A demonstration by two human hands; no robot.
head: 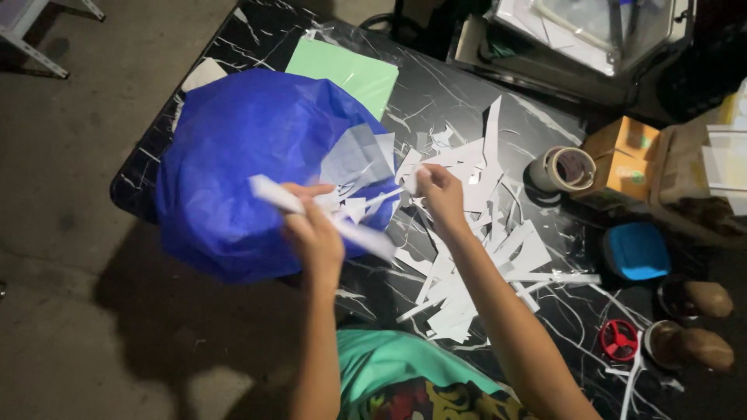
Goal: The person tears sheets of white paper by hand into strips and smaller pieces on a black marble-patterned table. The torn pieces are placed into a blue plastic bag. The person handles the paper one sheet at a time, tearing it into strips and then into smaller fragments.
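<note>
Holding a long white paper strip (327, 214) in a closed grip, the left hand (315, 233) is keeping it over the blue plastic bag (249, 171); its long axis is running from upper left to lower right. The right hand (440, 190) is pinching scraps. Judging by the paper scraps (482, 249) lying across the counter (436, 101), most clearing is remaining.

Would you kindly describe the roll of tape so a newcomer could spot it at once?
Start at the black marbled table and go to its right side, past the heap of white paper scraps. The roll of tape lies beside an orange box; it alone is a pale ring with a hollow centre.
</note>
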